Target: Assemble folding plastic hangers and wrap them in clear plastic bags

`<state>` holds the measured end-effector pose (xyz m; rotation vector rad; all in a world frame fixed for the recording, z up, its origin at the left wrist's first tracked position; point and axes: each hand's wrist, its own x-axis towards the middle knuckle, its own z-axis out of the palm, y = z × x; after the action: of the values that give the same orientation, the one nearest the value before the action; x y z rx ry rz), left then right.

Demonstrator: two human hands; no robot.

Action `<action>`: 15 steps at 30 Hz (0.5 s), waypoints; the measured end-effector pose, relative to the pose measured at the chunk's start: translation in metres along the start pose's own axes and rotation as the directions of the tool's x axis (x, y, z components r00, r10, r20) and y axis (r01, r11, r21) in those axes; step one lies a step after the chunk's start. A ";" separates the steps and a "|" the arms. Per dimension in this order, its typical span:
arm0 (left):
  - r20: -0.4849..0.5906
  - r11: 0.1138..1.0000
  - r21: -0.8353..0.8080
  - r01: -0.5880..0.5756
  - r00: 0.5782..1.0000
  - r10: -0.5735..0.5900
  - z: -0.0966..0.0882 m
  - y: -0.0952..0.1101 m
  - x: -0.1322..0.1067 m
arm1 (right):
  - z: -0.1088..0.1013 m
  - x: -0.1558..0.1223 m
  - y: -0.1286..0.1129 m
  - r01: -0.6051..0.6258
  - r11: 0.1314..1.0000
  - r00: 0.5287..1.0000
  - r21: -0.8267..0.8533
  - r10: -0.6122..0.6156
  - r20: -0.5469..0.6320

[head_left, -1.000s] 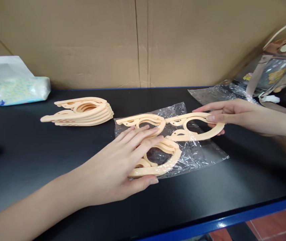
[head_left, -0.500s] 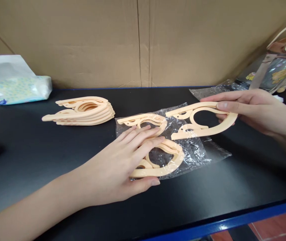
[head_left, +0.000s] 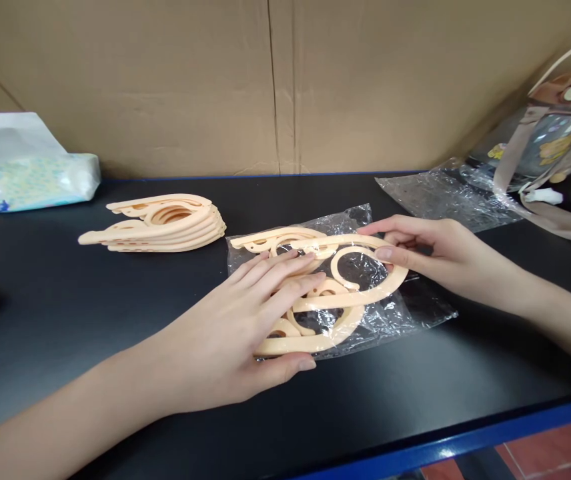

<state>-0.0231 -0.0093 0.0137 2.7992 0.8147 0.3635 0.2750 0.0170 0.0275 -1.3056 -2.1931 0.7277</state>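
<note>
In the middle of the table lies a clear plastic bag (head_left: 390, 323) with beige folded travel hangers (head_left: 285, 345) on or in it; which of the two I cannot tell. My left hand (head_left: 235, 327) rests on these hangers, palm down, fingers stretched out flat. Between thumb and fingers, my right hand (head_left: 425, 250) grips another beige folded hanger (head_left: 390, 285) by its curved end. Its arms point left and overlap the hangers under my left hand. A neat stack of similar hangers (head_left: 165, 233) sits farther left.
A tissue pack (head_left: 40, 183) stands at the back left. Another clear plastic bag (head_left: 445, 197) lies at the back right, beside a transparent bag with a strap (head_left: 555, 143). Brown cardboard (head_left: 190, 87) rises behind the black table (head_left: 390, 413).
My right hand has moved left and toward me, bringing its hanger over the bag and the hangers there. My left hand stays in place.
</note>
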 end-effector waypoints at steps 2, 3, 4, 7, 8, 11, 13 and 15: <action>-0.001 1.000 0.003 0.004 1.000 -0.004 0.001 0.000 -0.001 | -0.002 0.000 0.002 0.044 0.986 0.999 -0.162 -0.047 -0.019; -0.004 1.000 0.004 0.004 1.000 -0.004 0.001 -0.001 -0.001 | -0.003 0.000 0.003 0.053 0.976 0.998 -0.211 -0.058 -0.020; -0.005 1.000 0.007 0.005 1.000 -0.005 0.001 -0.001 -0.001 | -0.004 0.000 0.004 0.059 0.968 0.998 -0.243 -0.065 -0.017; -0.005 1.000 0.012 0.001 1.000 -0.001 0.002 -0.001 0.000 | 0.001 -0.001 0.006 0.119 0.937 0.992 -0.328 -0.125 0.002; -0.004 1.000 0.014 0.000 1.000 0.000 0.002 -0.001 0.000 | 0.003 -0.002 0.006 0.157 0.917 0.986 -0.366 -0.167 0.005; -0.011 1.000 0.021 -0.004 1.000 0.004 0.002 -0.001 0.000 | 0.012 -0.004 0.001 0.281 0.810 0.945 -0.515 -0.326 0.003; -0.020 1.000 0.023 -0.012 1.000 0.012 0.002 0.000 0.000 | 0.017 -0.005 -0.003 0.348 0.688 0.899 -0.637 -0.437 0.019; -0.020 1.000 0.025 -0.015 1.000 0.015 0.001 0.000 0.000 | 0.019 -0.005 -0.007 0.384 0.561 0.851 -0.734 -0.522 0.046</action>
<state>-0.0228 -0.0098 0.0124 2.8301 0.8082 0.3878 0.2606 0.0056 0.0177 -0.9429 -2.5948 -0.5259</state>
